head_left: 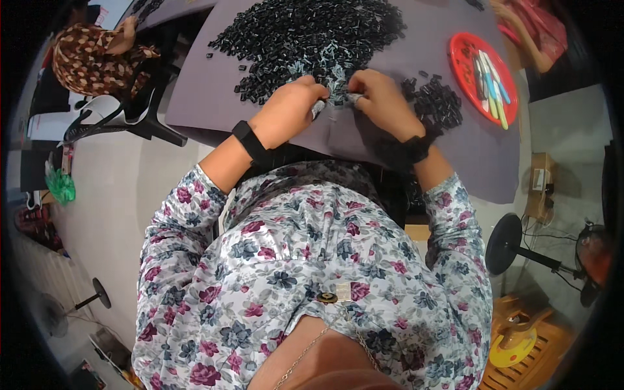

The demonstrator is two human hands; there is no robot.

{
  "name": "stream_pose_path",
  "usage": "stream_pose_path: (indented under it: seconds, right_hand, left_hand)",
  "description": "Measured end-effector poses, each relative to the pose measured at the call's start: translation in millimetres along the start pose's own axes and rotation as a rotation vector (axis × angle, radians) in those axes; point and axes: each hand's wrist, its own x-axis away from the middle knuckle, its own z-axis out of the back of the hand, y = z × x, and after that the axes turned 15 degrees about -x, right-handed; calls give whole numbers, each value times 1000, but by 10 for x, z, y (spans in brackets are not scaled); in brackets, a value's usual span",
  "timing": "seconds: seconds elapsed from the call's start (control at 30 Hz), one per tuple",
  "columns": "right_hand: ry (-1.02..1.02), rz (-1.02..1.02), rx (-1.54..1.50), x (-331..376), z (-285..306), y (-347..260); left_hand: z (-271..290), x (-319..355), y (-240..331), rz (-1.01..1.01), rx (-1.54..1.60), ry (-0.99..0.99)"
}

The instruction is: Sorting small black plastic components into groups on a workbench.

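My left hand (289, 112) and my right hand (385, 103) face each other just above the near edge of the table, fingers bent and pressed together. Something greyish covers or sits at the thumb tip of each; whether it is a wrap or a held piece I cannot make out. Between and beyond the fingertips lie small grey-blue pieces (335, 73). They rest against a big heap of small black plastic parts (292, 39). Beside my right hand is a smaller pile of similar black parts (439, 107).
A red round tray (459, 49) holding several slim-handled tools (491, 88) stands at the right on the purple-grey tabletop (208, 84). Other people sit at the upper left and upper right. A black chair (159, 120) is on the left, a pedestal fan (588, 260) on the right.
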Motion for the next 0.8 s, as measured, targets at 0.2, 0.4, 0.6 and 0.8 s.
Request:
stream_pose_path:
  seconds: [0.2, 0.4, 0.6, 0.8]
  right_hand:
    - [86, 11, -27, 151, 98, -17]
    - [49, 72, 82, 138, 23, -167]
    - [-55, 59, 254, 189, -65, -148]
    - [-30, 88, 133, 101, 61, -209]
  left_hand:
    - [47, 79, -14, 168, 227, 24]
    - [44, 54, -24, 189, 239, -27]
    - [37, 95, 4, 231, 284, -70]
    - [-5, 114, 8, 212, 247, -38]
